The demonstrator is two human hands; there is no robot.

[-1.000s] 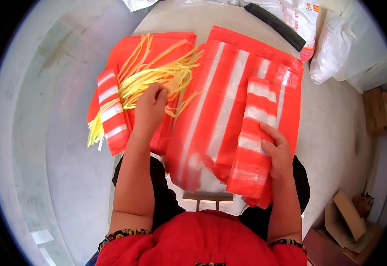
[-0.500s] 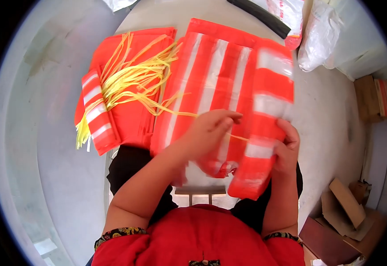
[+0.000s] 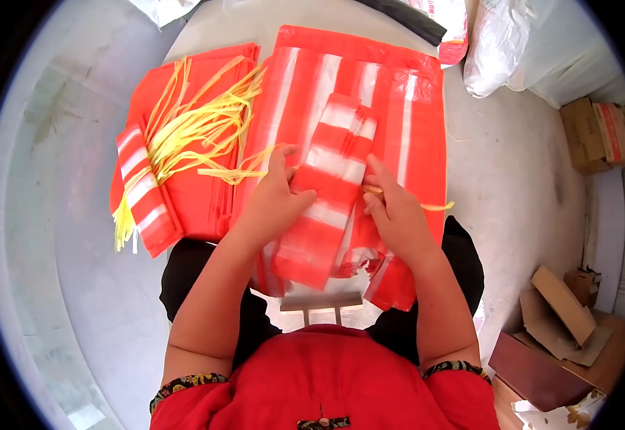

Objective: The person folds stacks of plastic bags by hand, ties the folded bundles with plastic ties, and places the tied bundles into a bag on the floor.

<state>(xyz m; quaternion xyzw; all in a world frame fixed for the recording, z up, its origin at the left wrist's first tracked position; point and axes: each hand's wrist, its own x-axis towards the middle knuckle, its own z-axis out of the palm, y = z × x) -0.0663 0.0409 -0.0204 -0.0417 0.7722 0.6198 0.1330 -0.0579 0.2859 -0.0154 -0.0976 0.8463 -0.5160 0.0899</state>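
Item, one folded red-and-white bundle (image 3: 330,179): laid aslant over flat striped sheets (image 3: 395,132), between both hands; folding is judged complete. Item, left hand (image 3: 276,197): thumb set against the bundle's left edge, fingers partly curled; whether anything is gripped by them cannot be told. Item, right hand (image 3: 397,211): thumb and forefinger brought together at the bundle's right edge, a yellow strip (image 3: 438,207) apparently pinched, its tail shown beyond the hand. No knot is seen on the bundle's front; the strip's fastening is judged unfinished. Item, at left, a second folded bundle (image 3: 150,192): laid on a plain red stack (image 3: 192,204), crossed by yellow strands, with loose yellow strips (image 3: 194,136) fanned beside it. The striped sheets are left lying flat.
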